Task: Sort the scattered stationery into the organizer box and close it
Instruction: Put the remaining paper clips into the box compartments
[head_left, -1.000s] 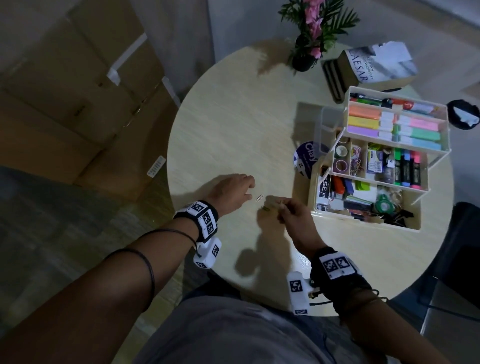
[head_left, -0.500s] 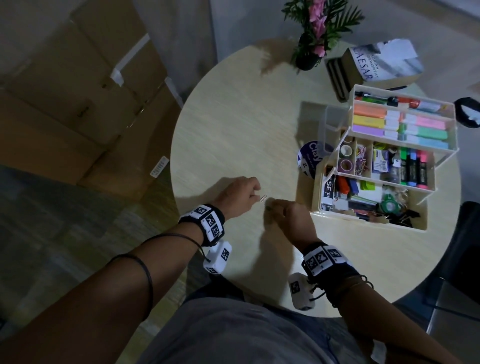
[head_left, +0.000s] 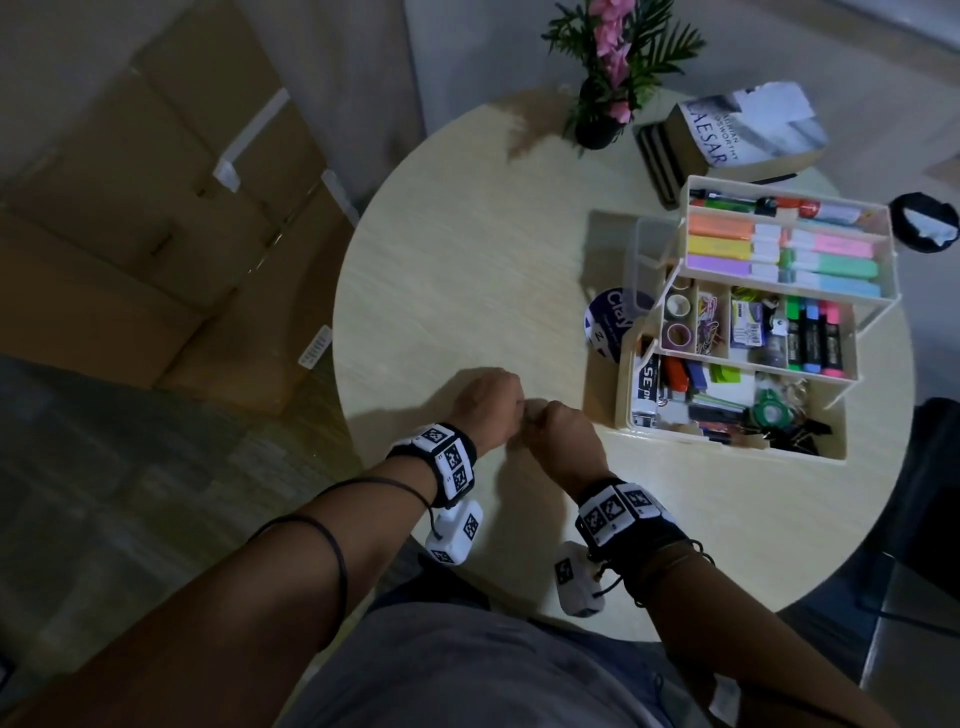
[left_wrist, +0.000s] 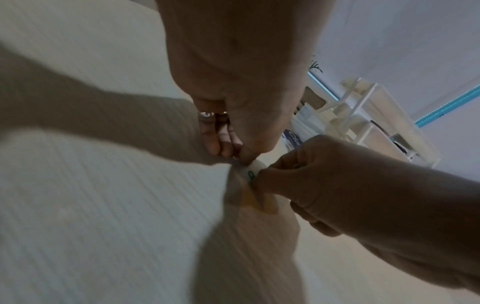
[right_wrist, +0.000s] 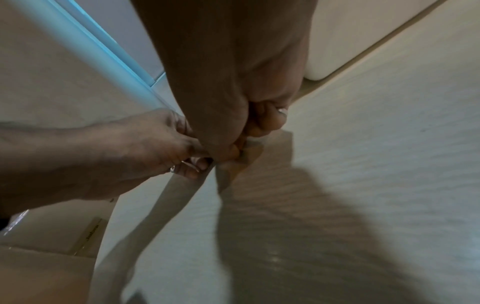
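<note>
My left hand (head_left: 488, 405) and right hand (head_left: 561, 431) meet fingertip to fingertip just above the round table (head_left: 457, 270), left of the open cream organizer box (head_left: 625, 387). In the right wrist view, the left hand (right_wrist: 135, 152) pinches a silver paper clip (right_wrist: 191, 164). My right hand (right_wrist: 233, 150) pinches a small translucent pouch (right_wrist: 252, 152). From the left wrist the pouch (left_wrist: 249, 191) hangs between the hands, with a green clip (left_wrist: 250, 174) at its top, beside the right hand (left_wrist: 324, 185). More silver clips (left_wrist: 206, 115) sit in the left hand's (left_wrist: 233, 152) curled fingers.
The box's tiered trays hold highlighters (head_left: 779, 254), markers, tape and clips. A blue clay tub (head_left: 610, 322) stands against its left side. A potted plant (head_left: 608, 67) and a book (head_left: 748, 130) sit at the back. Cardboard boxes (head_left: 156, 234) lie on the floor to the left.
The left hand has curled and moved right until its fingertips touch the right hand's. The small clip that lay between the hands is no longer on the table.
</note>
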